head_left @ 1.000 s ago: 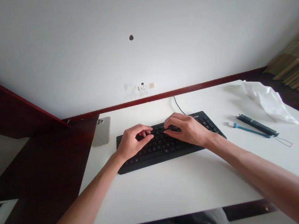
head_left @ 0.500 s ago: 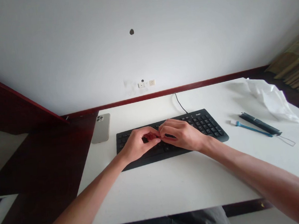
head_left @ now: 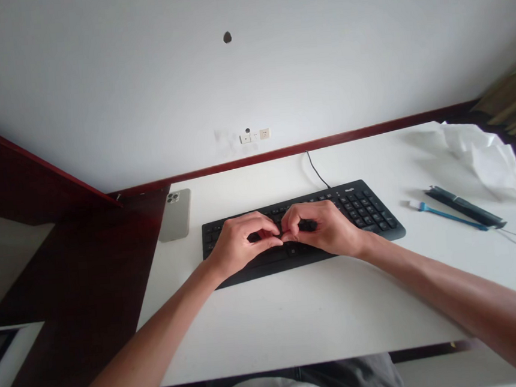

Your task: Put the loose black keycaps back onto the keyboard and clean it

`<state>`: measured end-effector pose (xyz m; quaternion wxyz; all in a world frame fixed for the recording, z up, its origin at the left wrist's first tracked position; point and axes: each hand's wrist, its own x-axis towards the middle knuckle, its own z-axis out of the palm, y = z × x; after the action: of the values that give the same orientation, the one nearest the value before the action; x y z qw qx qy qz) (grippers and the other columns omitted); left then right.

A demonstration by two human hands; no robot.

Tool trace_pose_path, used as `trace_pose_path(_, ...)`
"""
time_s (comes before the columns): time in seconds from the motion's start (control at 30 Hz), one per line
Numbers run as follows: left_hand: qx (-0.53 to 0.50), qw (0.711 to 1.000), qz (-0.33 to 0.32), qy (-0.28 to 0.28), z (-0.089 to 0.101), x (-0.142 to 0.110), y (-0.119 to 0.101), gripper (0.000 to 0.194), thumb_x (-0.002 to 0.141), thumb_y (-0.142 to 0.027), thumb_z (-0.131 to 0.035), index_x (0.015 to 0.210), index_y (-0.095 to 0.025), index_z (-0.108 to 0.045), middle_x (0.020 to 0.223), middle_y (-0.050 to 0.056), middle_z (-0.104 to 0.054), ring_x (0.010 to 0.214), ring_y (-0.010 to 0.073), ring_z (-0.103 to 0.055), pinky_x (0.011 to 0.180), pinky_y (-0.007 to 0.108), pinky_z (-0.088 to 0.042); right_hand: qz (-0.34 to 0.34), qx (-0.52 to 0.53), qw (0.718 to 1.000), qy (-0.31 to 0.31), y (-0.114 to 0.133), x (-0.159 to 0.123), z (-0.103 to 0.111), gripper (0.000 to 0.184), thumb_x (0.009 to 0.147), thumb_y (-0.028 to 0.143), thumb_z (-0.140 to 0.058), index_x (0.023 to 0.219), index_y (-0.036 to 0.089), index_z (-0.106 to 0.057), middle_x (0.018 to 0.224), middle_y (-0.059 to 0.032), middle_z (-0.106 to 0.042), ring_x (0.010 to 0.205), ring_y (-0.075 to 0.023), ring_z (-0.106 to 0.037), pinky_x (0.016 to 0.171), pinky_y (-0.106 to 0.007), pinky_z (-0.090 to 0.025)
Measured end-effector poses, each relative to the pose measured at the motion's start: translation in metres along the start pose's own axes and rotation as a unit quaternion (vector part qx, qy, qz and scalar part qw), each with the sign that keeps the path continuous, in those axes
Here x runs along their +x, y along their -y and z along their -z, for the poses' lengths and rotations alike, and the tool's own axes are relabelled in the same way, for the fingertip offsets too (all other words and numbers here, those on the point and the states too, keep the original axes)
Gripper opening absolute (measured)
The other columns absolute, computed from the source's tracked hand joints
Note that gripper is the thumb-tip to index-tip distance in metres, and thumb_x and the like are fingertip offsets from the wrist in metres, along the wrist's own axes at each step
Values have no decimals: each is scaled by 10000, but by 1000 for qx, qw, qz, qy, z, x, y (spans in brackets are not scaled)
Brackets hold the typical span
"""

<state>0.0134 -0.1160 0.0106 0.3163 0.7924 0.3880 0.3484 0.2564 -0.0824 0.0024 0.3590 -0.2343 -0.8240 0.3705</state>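
"How far along?"
"Under way, nothing visibly finished: left hand (head_left: 238, 242) and right hand (head_left: 328, 229) close together over the keyboard (head_left: 273, 264) on the table (head_left: 296, 316), fingers curled; whether gripping anything can't be told."
"The brush (head_left: 453, 216)?"
"Farther right, unheld."

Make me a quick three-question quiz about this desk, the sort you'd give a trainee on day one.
1. True or false: the phone lies with its camera side up.
2. What colour is the handle of the brush?
3. Which thing is directly beneath the left hand and the right hand?
a) the phone
b) the keyboard
c) the brush

Key: 1. True. 2. Blue. 3. b.
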Motion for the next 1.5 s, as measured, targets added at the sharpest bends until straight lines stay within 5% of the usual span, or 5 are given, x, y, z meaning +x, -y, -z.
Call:
trace_pose_path(0.4,134,990,19,-27,23,8,43,62,913,-284,-782,925,-228,-758,967,16,-790,898,190,-722,845,333,-559,-118,-196,960,-161,-41,2,60,217,896,423,-747,832,235,-659,788,-9,-721,706,-187,-672,713,-340,-568)
trace_pose_path(0.77,144,990,-2,1,24,9,41,38,934,-272,-760,952,-239,-766,1020,13,-792,972,197,-705,911,360,-550,-148,-187,967,-85,-34,2,51,216,902,432,-728,831,237,-671,759,-2,-710,694,-174,-658,663,-320,-537)
trace_pose_path(1.0,153,988,14,3,21,8,41,202,934,-287,-753,1131,-246,-739,1128,30,-768,1040,207,-696,925,367,-560,-165,-157,971,-71,-42,1,49,234,901,451,-726,837,233,-668,760,1,-707,696,-169,-662,672,-319,-545)
trace_pose_path(1.27,179,984,16,-12,25,8,38,130,932,-205,-717,1055,-231,-748,1048,19,-776,939,186,-700,847,338,-561,-159,-167,970,-71,-41,1,50,228,904,443,-717,836,232,-664,753,0,-705,683,-167,-655,665,-318,-537)
trace_pose_path(1.5,163,986,20,4,25,9,42,186,940,-326,-757,1112,-260,-783,1090,33,-782,995,205,-692,864,352,-571,-163,-171,970,-63,-41,1,50,238,906,457,-711,834,237,-659,764,-8,-715,690,-178,-662,670,-322,-541)
